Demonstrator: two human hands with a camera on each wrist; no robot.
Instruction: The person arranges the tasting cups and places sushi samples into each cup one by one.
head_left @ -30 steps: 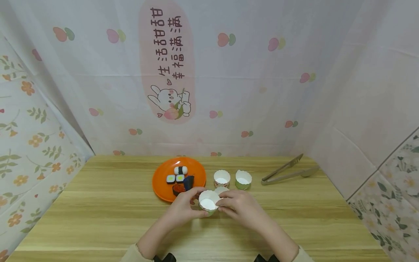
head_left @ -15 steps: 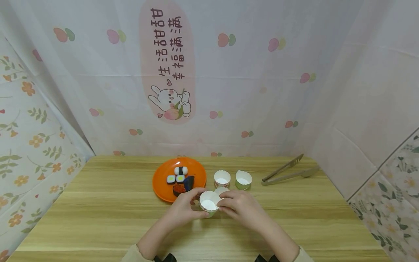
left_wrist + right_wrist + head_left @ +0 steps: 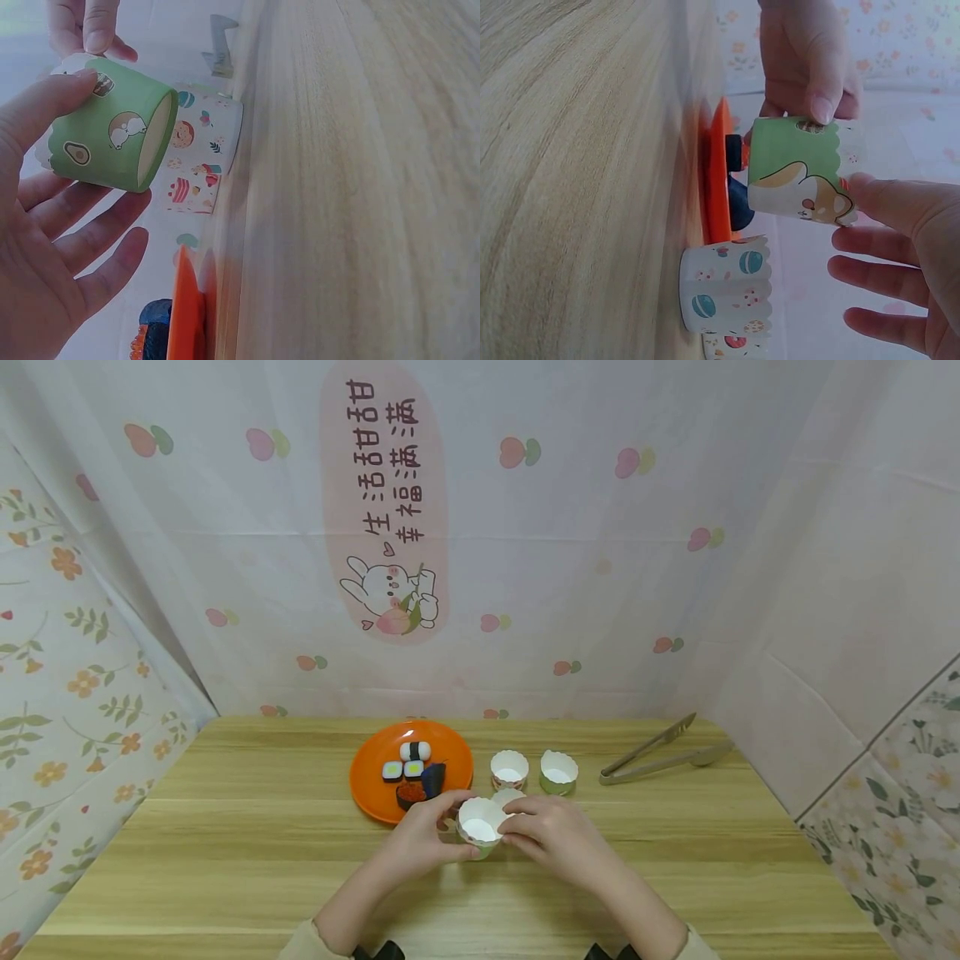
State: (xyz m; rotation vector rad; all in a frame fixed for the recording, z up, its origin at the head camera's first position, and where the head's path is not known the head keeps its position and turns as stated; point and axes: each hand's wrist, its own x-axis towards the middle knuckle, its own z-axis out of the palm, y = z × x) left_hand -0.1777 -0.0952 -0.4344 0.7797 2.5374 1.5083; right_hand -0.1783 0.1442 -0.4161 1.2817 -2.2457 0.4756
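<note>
A green paper baking cup (image 3: 124, 105) with cartoon animals and an avocado is held above the table, its scalloped mouth tilted towards the head camera. Inside it sits a white printed paper cup (image 3: 478, 817), whose edge shows past the green rim. My left hand (image 3: 418, 837) grips the green cup from the left, thumb on one side and fingers on the other. From the right, my right hand (image 3: 551, 833) pinches the rim with thumb and fingertips, the other fingers extended. Just behind stands another white printed cup (image 3: 724, 289), partly hidden by the hands in the head view.
Left of the cups lies an orange plate (image 3: 367, 793) with several toy sushi pieces (image 3: 413, 768). A red-patterned cup (image 3: 509, 768) and a green cup (image 3: 558, 772) stand farther back. Metal tongs (image 3: 660, 764) lie at the back right, before the curtain (image 3: 585, 577).
</note>
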